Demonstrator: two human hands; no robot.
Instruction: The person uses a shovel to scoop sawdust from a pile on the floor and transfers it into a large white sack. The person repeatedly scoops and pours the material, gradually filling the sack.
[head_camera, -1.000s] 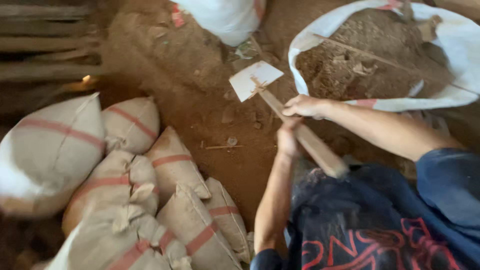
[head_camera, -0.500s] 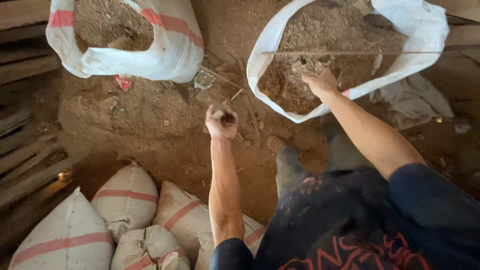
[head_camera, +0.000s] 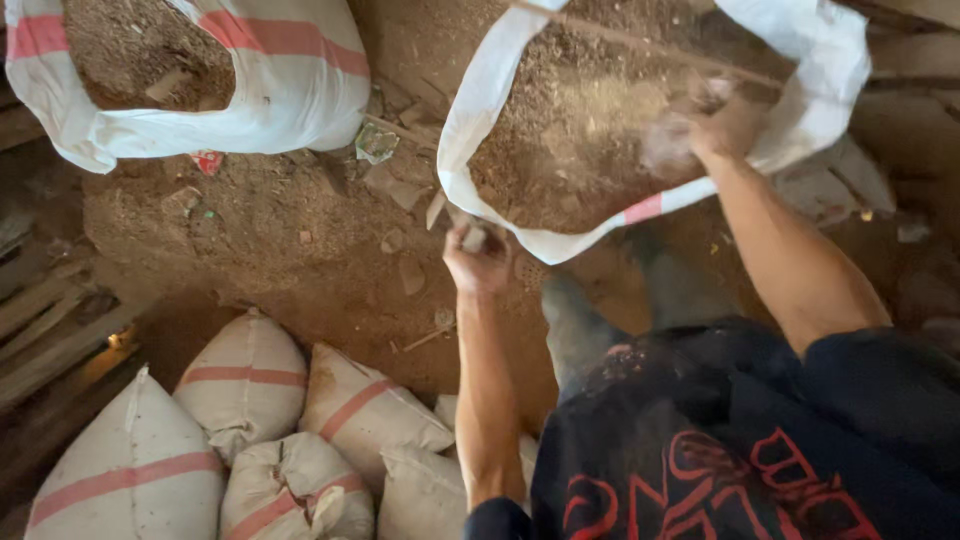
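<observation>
Sacks frame the whole scene. The right hand (head_camera: 722, 125) is deep inside the open white woven sack with a red stripe (head_camera: 800, 130), pressing into the brown, dusty, crumbly fill (head_camera: 570, 140); its fingers are blurred and half hidden by dust, so whether that grip is clenched on a handful or spread flat cannot be told. The left hand (head_camera: 478, 262) is at the sack's near rim, its grip closed, apparently on the folded white edge or on some small piece held against it; which of the two is not clear.

As to progress, this sack looks largely filled: the fill lies well up inside, but the mouth is wide open and the rim is rolled down, so it is neither topped off nor tied. A second white sack with a red stripe (head_camera: 290, 90) stands at the upper left, also open and holding the same brown material. Below, a row of stuffed, closed white sacks with red bands (head_camera: 245, 385) lies on the floor, which suggests finished ones. Loose brown material and scraps are strewn across the dirt floor (head_camera: 270, 230) between the open sacks, so some remains to be gathered. Wooden slats (head_camera: 45, 320) lie at the left edge.
</observation>
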